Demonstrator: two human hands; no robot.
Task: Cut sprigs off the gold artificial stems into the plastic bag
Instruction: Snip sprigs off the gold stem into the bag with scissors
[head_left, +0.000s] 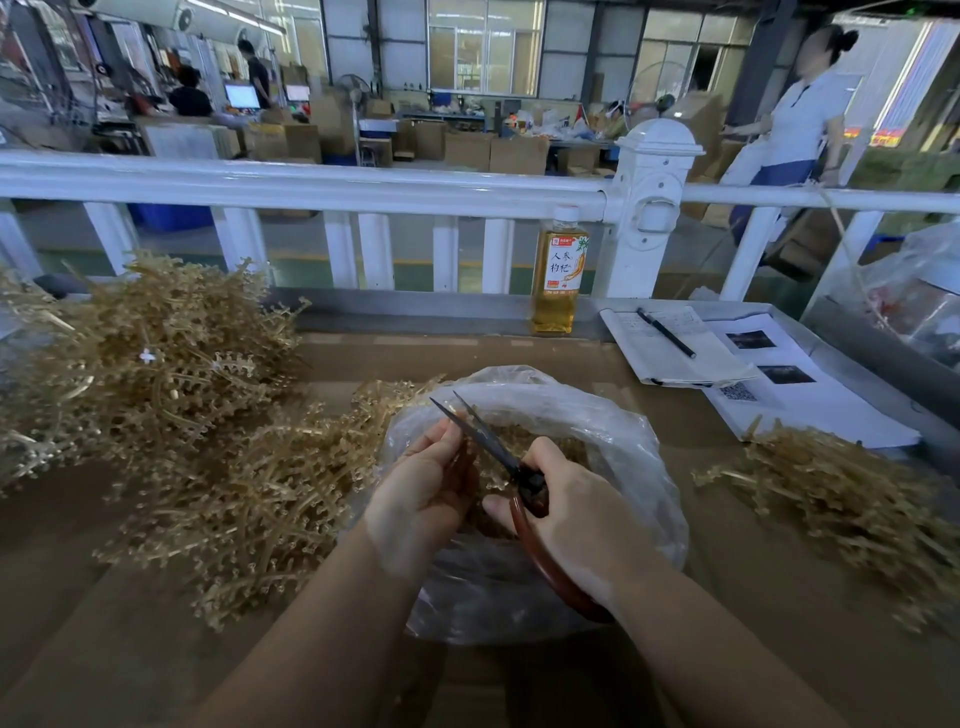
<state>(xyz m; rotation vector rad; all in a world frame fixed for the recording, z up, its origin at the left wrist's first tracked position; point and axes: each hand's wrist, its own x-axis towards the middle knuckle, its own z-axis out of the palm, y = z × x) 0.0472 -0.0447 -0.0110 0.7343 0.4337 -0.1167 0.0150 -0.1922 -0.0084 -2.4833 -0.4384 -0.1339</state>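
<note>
Pinching thin gold plastic stem (460, 457) over clear plastic bag (613, 431), left hand (423, 488); right hand (576, 514) grips red-handled scissors (498, 449), blades parted. Stem probably light, springy; hold near cut.

The gold stems (171, 374) looked like matt, knobbly plastic. The plastic bag (613, 415) was thin, clear and crinkled with a soft sheen. The scissors (498, 452) had dull dark metal blades and glossy reddish-brown handles. The bench (104, 623) looked matt brown cardboard.
</note>
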